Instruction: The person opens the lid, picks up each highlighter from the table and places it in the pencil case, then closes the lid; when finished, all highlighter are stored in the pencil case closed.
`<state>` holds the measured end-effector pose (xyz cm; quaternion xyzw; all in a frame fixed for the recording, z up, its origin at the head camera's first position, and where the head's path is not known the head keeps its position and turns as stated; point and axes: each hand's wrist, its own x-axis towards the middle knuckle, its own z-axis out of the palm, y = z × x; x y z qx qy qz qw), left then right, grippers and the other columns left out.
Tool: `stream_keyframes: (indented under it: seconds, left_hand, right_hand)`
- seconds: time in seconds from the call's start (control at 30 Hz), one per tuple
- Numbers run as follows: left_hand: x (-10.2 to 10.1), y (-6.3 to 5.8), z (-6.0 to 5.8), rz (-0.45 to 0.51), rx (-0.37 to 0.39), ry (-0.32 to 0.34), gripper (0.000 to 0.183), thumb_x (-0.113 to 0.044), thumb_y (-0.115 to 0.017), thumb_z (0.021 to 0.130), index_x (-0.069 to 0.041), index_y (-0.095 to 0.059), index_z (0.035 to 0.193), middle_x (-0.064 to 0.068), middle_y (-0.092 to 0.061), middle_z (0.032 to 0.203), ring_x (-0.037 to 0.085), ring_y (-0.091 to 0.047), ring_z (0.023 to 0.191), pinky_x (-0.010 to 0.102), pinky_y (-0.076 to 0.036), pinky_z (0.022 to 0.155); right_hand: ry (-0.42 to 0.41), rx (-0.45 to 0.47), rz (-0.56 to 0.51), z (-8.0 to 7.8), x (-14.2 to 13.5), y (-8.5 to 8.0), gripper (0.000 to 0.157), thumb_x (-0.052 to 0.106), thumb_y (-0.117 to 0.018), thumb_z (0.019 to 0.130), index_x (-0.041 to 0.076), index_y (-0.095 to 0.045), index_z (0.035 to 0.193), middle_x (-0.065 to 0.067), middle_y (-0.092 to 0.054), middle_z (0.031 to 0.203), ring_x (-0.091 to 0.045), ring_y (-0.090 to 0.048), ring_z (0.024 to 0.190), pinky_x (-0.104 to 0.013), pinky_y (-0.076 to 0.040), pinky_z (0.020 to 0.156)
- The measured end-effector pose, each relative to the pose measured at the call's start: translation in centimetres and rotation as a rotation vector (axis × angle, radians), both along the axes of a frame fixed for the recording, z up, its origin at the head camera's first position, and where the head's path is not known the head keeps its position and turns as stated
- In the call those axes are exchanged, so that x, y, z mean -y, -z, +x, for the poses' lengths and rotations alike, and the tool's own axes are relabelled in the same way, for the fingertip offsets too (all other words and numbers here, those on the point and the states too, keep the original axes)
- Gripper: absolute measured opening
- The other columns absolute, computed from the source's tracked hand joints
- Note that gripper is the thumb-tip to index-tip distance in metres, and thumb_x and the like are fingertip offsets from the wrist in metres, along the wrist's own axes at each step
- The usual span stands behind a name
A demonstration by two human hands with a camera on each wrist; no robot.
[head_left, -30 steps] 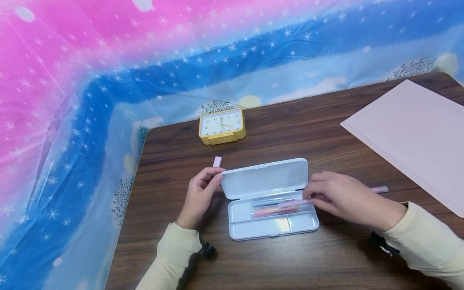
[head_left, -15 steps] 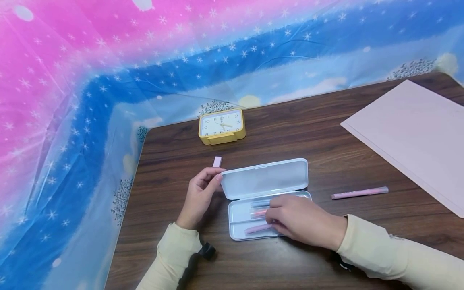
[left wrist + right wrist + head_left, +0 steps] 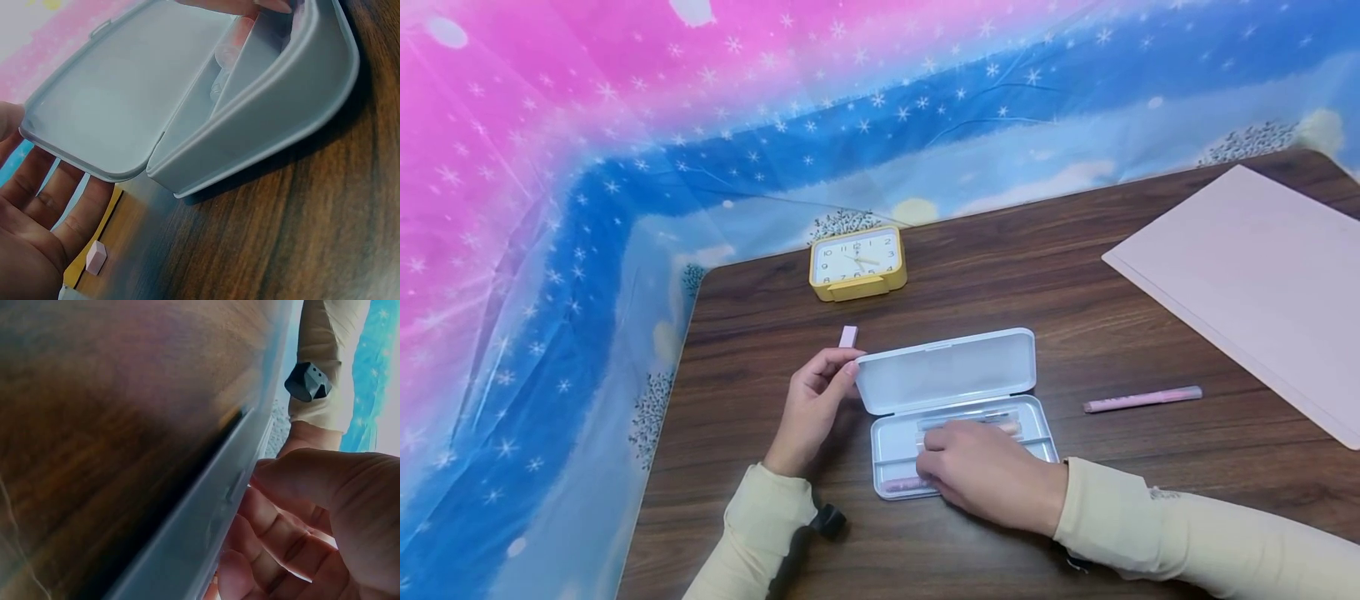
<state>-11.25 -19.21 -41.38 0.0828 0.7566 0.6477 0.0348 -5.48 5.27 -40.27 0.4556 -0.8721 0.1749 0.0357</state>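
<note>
A white pencil case (image 3: 886, 454) lies on the table with its lid (image 3: 947, 371) raised. My left hand (image 3: 812, 408) pinches the lid's left corner between thumb and fingers, as the left wrist view also shows. My right hand (image 3: 992, 475) is over the tray, its curled fingers holding a pink pen (image 3: 901, 484) low in the front compartment; most of that pen is hidden under the hand. Several pens, one of them orange-red (image 3: 240, 32), lie in the rear compartment, partly covered by the hand. In the right wrist view, thumb and fingers reach over the case's front wall (image 3: 187, 531).
Another pink pen (image 3: 1142, 400) with a clear end lies right of the case. A small pink eraser-like block (image 3: 847, 336) is behind the left hand. Farther back stand a yellow clock (image 3: 857, 262) and, at right, a large pale pink board (image 3: 1247, 283).
My right hand has brought the pink pen from above the case's right end leftward and down into the front compartment. My left hand stays on the lid.
</note>
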Motion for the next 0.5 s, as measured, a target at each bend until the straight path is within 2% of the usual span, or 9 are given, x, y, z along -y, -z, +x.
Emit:
stream_keyframes:
  seconds: [0.27,0.5]
  left_hand:
    - [0.1,0.1,0.1,0.002,0.004,-0.001,0.027,-0.021,-0.058,0.100,-0.005,-0.063,0.120,0.003,-0.067,0.108,0.020,-0.062,0.092,0.036,-0.059,0.083]
    - [0.1,0.0,0.0,0.005,-0.003,0.005,0.027,-0.021,-0.059,0.100,-0.004,-0.063,0.120,0.003,-0.067,0.108,0.020,-0.063,0.092,0.038,-0.059,0.084]
  right_hand:
    - [0.002,0.054,-0.016,0.0,-0.8,-0.1,0.006,0.016,-0.072,0.085,0.021,-0.068,0.085,0.010,-0.058,0.080,-0.008,-0.058,0.074,-0.027,-0.052,0.065]
    - [0.084,0.140,-0.132,-0.7,-4.6,-1.9,0.012,0.016,-0.073,0.085,0.022,-0.073,0.096,0.013,-0.065,0.091,-0.001,-0.059,0.079,-0.025,-0.054,0.070]
